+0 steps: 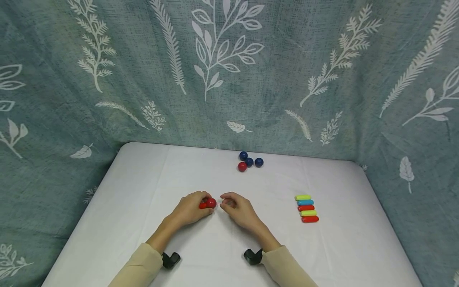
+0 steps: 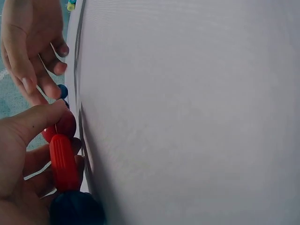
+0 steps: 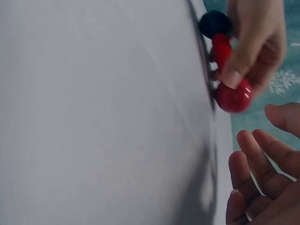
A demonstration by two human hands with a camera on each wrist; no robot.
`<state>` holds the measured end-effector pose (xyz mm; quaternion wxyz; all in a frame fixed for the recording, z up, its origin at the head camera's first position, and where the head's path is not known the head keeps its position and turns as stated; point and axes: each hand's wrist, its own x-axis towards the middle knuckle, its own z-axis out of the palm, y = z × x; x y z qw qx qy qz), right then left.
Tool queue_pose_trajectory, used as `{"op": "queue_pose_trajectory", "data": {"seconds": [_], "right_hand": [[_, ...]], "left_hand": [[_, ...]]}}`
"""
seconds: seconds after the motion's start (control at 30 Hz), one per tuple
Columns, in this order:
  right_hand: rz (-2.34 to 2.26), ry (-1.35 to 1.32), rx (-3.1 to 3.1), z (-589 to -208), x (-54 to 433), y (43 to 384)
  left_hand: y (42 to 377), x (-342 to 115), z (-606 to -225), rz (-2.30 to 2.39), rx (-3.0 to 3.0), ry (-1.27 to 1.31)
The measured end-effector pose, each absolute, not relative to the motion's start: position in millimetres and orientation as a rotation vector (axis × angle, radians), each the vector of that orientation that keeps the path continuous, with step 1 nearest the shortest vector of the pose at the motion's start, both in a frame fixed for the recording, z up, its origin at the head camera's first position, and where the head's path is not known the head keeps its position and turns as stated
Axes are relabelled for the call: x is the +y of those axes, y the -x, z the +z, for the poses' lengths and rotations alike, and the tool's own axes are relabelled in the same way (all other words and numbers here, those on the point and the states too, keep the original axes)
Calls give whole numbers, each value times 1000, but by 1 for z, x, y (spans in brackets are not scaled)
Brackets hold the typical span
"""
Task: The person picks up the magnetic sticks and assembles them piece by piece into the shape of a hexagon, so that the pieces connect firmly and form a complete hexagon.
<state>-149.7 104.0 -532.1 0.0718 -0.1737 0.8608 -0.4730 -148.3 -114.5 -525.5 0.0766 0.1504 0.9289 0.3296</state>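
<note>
Where L hand (image 1: 193, 208) curls — red rod (image 2: 63, 161) w/in.

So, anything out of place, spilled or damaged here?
Nothing stands out. The left hand holds a red ridged rod with a shiny red ball and a dark blue ball at its ends; five short yellow-green, blue and red rods lie side by side.
</note>
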Motion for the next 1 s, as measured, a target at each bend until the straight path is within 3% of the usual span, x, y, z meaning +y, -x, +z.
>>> {"op": "queue_pose_trajectory", "data": {"seconds": [0.5,1.0], "right_hand": [[-1427,476,2722,-499,148,134],[-1387,344,2830,-493,205,106]], "left_hand": [[151,-115,-523,972,2798,-426],[152,-116,-525,974,2779,-457]]}}
